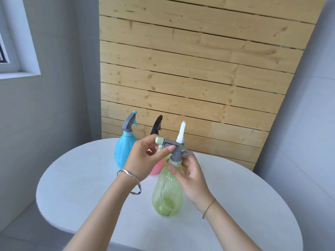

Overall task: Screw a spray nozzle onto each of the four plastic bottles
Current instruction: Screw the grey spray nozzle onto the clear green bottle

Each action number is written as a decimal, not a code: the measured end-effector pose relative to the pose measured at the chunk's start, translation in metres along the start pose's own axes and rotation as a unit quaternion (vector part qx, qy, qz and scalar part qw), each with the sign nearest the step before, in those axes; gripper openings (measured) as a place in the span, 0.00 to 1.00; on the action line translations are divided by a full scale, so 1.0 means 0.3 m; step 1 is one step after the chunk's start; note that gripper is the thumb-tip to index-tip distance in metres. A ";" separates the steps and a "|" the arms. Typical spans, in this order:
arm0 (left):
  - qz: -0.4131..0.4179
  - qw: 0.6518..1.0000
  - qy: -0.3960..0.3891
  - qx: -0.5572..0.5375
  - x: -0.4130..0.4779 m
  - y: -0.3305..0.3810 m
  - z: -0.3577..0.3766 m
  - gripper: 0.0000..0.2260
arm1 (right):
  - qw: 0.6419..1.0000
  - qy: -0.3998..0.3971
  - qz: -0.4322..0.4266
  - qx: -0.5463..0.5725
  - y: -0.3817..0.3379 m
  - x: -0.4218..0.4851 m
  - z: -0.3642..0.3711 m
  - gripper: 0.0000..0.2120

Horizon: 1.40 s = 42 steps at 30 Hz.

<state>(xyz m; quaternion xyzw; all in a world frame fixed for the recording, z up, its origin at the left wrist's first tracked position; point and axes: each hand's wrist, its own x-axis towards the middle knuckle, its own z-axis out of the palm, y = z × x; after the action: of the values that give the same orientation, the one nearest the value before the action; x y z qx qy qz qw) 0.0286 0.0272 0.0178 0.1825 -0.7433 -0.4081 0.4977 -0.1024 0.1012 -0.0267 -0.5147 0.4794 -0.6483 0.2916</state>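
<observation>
The green bottle [167, 194] stood upright near the middle of the white table [81, 187], with a grey nozzle [176, 153] seated on its neck, the pale green tip pointing toward ten o'clock. The left hand [145, 160] pinched the front of that nozzle between thumb and fingers. The right hand [190, 178] grasped the green bottle's neck just under the collar, thumb in front and fingers curled behind.

At eleven o'clock from the green bottle stood a blue bottle [123, 151] wearing a grey-and-blue nozzle [129, 124]. Nearer, partly behind the left hand, was a pink bottle [156, 169] under a black nozzle [156, 125]. At twelve o'clock a white nozzle [181, 132] rose up — its bottle hidden. Behind them leaned a wooden panel [181, 69]. A silver bangle [134, 180] circled the left wrist, a thread bracelet [208, 207] the right.
</observation>
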 end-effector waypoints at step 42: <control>-0.018 0.998 -0.052 -0.021 0.002 0.002 -0.010 0.09 | 0.994 -0.016 0.075 0.081 -0.006 0.000 -0.001 0.21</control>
<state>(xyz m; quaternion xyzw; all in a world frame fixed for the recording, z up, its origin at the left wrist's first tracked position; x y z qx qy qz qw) 0.0312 0.0259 0.0191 0.1641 -0.7560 -0.4411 0.4549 -0.1025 0.1019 -0.0251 -0.4624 0.4577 -0.6529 0.3878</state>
